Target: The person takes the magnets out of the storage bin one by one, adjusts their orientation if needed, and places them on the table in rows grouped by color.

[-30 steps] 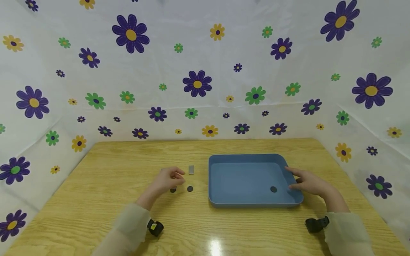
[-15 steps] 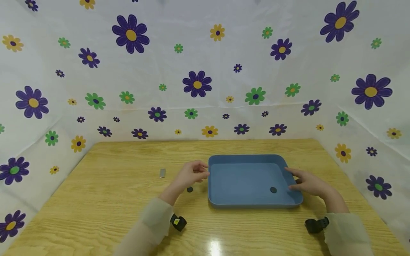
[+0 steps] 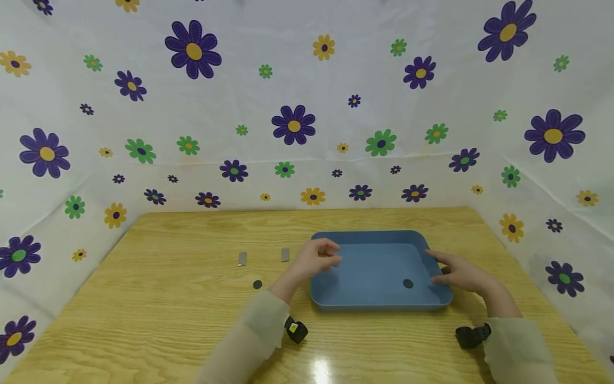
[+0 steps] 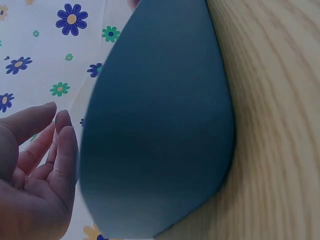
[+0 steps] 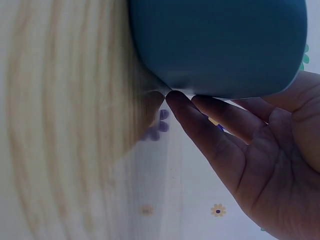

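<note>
My left hand [image 3: 314,260] is over the left wall of a shallow blue tray [image 3: 369,308], its fingertips above the inside. In the left wrist view the thumb and fingertips [image 4: 63,119] come close together; whether something small lies between them cannot be seen. At the tray's right end my right hand [image 3: 462,274] grips the wall, with fingers against the outside and underside in the right wrist view. A small dark disc [image 3: 408,284] lies in the tray near that hand. Another dark disc [image 3: 257,284] rests on the table, left of the left wrist.
Two small grey rectangular pieces, one left piece [image 3: 242,259] and one right piece [image 3: 285,254], lie on the wooden table [image 3: 168,298] left of the tray. A flower-patterned white cloth [image 3: 230,106] rises behind and beside the table.
My left hand has travelled right, from beside the discs and grey pieces to over the tray's left wall. A table disc seen earlier is out of sight near the left wrist. My right hand stays put.
</note>
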